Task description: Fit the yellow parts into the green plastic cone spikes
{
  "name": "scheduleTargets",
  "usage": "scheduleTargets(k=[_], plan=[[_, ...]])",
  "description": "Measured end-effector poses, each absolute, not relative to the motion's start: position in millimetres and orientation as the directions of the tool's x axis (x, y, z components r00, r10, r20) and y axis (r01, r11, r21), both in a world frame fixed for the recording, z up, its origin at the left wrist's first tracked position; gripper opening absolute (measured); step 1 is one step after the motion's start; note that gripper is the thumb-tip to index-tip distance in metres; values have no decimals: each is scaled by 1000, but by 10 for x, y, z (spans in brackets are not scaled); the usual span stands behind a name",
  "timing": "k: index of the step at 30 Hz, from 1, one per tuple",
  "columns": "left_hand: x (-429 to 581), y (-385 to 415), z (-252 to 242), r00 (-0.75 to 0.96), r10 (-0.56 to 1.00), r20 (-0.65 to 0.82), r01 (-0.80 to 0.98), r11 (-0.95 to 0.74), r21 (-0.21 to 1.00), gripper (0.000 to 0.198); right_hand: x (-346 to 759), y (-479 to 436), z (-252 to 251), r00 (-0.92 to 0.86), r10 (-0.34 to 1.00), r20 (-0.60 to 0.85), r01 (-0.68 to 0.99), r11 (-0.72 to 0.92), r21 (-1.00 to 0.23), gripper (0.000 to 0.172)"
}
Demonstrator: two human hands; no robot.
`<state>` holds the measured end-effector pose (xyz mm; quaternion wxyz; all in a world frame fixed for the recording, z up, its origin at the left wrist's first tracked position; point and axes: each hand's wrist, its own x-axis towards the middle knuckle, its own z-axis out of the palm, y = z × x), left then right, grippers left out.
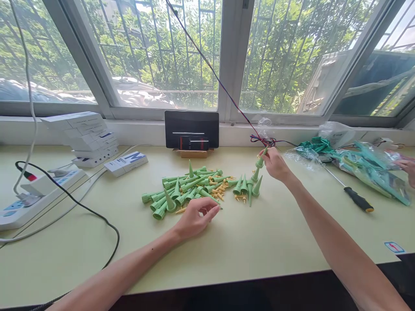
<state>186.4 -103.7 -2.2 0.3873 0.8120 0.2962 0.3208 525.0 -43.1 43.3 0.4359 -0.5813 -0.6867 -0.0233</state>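
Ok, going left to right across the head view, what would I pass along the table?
Stack of white boxes → pile of green cones → right hand holding a green cone → screwdriver → red-arrow sticker.

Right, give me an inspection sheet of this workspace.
Surface: pale green table, no spills seen.
Job's things: heap of green cone spikes mixed with yellow pegs; upright spikes beside it.
Clutter: screwdriver, bags of teal parts, white boxes, tablet on stand.
Grippers: left hand at the heap's near edge, grip unclear; right hand pinches a raised spike.
Cables: black cable, power strip, red-black wire.
Surroundings: barred window, trees outside; another person's hand at the right edge.
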Motion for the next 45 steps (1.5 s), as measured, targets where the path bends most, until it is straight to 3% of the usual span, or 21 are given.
scheduleTargets(k=[20,25,28,31,36,45], plan=[[1860,-1048,5,617,736,279,225,-505,834,27,5270,-421,308,78,860,505,811,240,-534,14],[1868,-1043,0,618,736,278,219,-501,838,27,5236,-536,327,183,759,625,800,255,-544,27],[1872,-1044,0,615,738,277,219,-497,839,28,5141,-696,376,331,606,724,780,257,-571,24],[1870,-1047,-1,609,744,277,237,-503,831,28,5010,-870,370,341,538,771,800,264,-538,26],[1869,-1050,8,609,742,281,240,-509,826,29,4866,-991,153,219,627,748,849,255,-463,42],[1876,-1040,33,610,744,272,222,-490,843,27,4778,-937,-47,228,742,630,800,225,-556,41]])
